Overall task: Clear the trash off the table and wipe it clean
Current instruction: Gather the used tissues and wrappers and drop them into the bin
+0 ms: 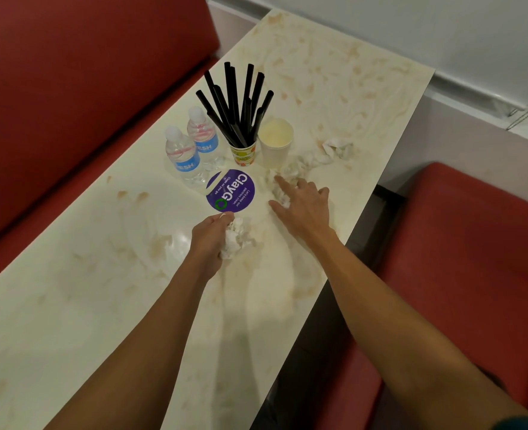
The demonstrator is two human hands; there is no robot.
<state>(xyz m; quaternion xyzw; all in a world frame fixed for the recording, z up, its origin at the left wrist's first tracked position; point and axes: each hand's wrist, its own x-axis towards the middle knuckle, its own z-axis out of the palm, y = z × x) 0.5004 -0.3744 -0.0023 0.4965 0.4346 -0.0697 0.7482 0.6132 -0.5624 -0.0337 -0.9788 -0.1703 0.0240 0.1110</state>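
1. Two bare forearms reach forward over the table (70,305), a cream marbled top smeared with brown stains.
2. The left hand (211,235) has its fingers curled round a crumpled tissue (237,237) and grips it against the tabletop near the middle of the table.
3. Slightly farther on and to the right, the right hand (304,207) is spread with straight fingers and grips nothing. Its forefinger and thumb lie over a second tissue (279,195) that rests on the table.
4. Just beyond the left hand, a round purple sticker (230,190) lies flat on the top.
5. Past the right hand's fingertips, a loose tissue pile (303,162) trails toward the table's right edge. It ends in a bigger tissue wad (338,148).
6. Behind the sticker stands a small printed cup (244,155) packed with black straws (236,103).
7. Just beside it on the right is an upright white paper cup (275,144), pale yellow inside.
8. Left of the printed cup are two clear bottles with blue labels and white caps, the near bottle (182,156) and the far bottle (202,136), standing close together.
9. A red left bench (70,88) runs along one side of the table, and a red right bench (473,259) along the other.
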